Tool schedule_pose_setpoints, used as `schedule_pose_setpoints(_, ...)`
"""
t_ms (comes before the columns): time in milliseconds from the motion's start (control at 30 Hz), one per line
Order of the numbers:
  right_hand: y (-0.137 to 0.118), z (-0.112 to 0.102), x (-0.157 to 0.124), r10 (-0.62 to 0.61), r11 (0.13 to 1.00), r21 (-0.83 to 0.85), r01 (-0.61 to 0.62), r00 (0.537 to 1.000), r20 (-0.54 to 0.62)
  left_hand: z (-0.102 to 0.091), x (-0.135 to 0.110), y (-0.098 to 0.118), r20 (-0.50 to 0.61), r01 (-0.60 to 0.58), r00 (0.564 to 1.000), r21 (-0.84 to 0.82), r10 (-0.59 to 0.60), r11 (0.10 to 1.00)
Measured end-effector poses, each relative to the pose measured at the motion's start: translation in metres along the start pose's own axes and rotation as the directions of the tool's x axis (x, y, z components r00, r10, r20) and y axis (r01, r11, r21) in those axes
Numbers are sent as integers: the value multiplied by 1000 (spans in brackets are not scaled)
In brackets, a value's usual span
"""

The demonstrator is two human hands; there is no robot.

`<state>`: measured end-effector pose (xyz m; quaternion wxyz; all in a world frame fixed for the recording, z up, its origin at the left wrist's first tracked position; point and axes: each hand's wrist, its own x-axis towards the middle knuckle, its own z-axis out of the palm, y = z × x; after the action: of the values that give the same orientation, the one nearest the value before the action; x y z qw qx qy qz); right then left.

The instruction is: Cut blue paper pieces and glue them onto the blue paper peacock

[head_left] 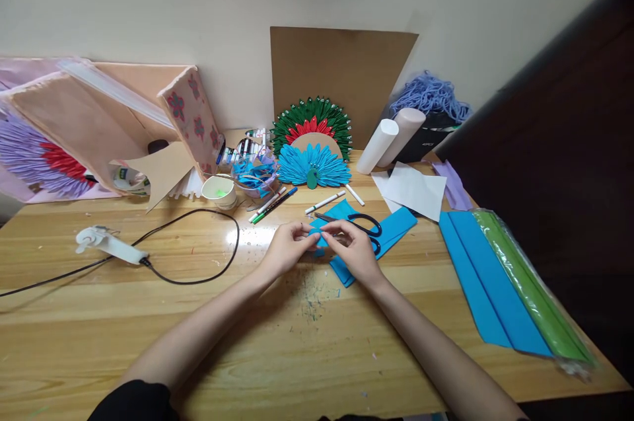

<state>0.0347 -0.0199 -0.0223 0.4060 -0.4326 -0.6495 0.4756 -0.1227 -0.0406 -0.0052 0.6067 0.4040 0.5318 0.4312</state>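
Between my fingertips is a small piece of blue paper (315,233). My left hand (290,248) pinches it from the left, and my right hand (355,250) pinches its right side with thumb and forefinger. Black-handled scissors (369,224) lie just beyond my right hand, on top of folded blue paper (396,228). Farther back stands a peacock-like paper craft, with a blue feather fan (292,166) in front of a green and red fan (282,127). My fingers hide part of the small piece.
Markers (275,204) lie left of the hands. A paper cup (218,191) and a bowl of blue scraps (255,173) stand behind. A white glue gun (111,244) trails a looped black cable. Blue sheets (488,282) and a green packet (535,289) lie at right.
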Motion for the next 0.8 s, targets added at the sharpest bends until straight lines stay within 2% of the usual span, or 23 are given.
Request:
schedule_pose_setpoints(233,-3,-2,-1,-189,971,-146,189,982,13,1,-2,5,56,91,994,-7,-91,996)
schedule_pose_setpoints(533,-1,-4,0,-272,937,-216,273,962,36,0,-2,1,138,127,982,12,-128,992)
schedule_pose_setpoints(633,-1,-6,-1,-365,890,-271,366,929,57,-1,-1,2,177,161,972,-14,-156,987)
schedule_pose_setpoints(800,1,-7,-2,-517,764,-401,505,851,88,-3,-2,6,208,193,960,-16,-186,981)
